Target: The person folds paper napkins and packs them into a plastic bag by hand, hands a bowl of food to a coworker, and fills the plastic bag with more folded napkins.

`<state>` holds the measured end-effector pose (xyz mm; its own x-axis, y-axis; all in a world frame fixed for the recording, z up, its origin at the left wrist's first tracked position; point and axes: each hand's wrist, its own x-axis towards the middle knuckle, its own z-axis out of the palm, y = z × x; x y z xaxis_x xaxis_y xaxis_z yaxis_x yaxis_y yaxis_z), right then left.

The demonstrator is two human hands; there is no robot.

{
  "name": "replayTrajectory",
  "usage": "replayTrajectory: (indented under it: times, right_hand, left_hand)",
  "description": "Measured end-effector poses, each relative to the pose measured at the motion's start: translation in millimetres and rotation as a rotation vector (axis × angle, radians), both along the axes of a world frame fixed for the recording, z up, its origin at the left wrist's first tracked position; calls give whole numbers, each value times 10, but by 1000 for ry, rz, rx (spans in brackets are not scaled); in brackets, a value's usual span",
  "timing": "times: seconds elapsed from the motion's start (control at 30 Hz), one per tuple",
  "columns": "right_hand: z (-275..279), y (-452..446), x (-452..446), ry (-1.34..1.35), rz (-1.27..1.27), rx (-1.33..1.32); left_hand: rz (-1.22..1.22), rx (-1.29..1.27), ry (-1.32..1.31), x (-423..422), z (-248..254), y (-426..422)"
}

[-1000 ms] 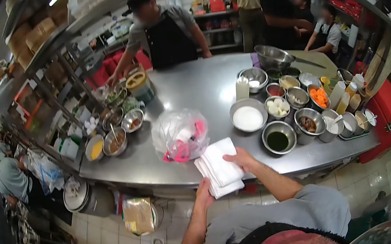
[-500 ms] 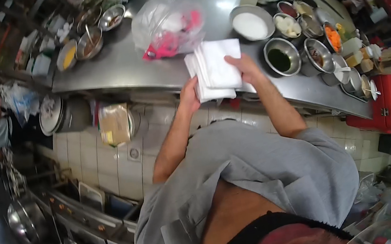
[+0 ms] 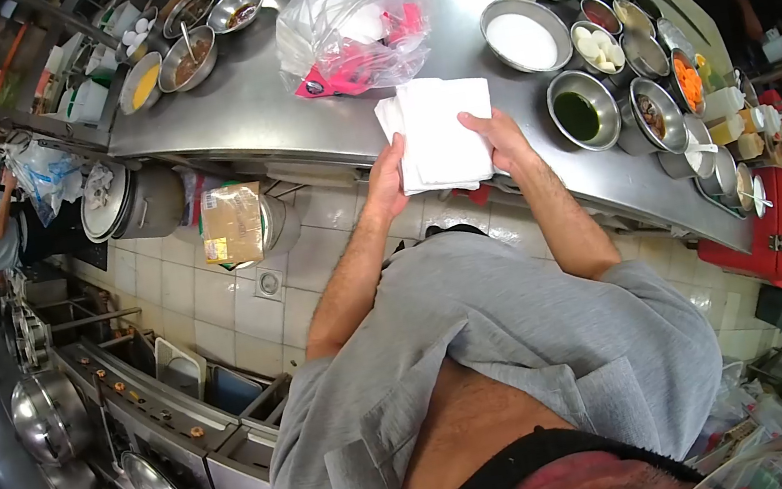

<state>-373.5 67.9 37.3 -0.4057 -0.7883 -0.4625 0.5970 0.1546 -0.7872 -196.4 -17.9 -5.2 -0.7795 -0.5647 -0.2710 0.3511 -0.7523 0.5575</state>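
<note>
A stack of folded white cloths is held between my two hands at the front edge of the steel counter. My left hand grips the stack's left side. On the right side, my right hand closes on it with the thumb lying on top. The layers look slightly uneven at the left edge. Just beyond the stack lies a clear plastic bag with pink and white contents.
To the right stand a bowl of white stuff, a bowl of dark green liquid and several other ingredient bowls. At the back left are a bowl of yellow liquid and more bowls. A cardboard box sits below the counter. People are nearby.
The stack looks squarer and flatter, with its layers closer together. My right thumb has slid toward the stack's right edge. The view has shifted slightly.
</note>
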Motion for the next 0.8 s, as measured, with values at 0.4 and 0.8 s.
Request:
replayTrajectory:
  times: [0.4,0.8]
  right_hand:
    - [-12,-121,77,977,-294,266]
    - [463,112,386,1438,389,10]
  left_hand:
    - [-2,-124,-76,-29,-4,9]
    - [8,-129,-116,-90,114,11]
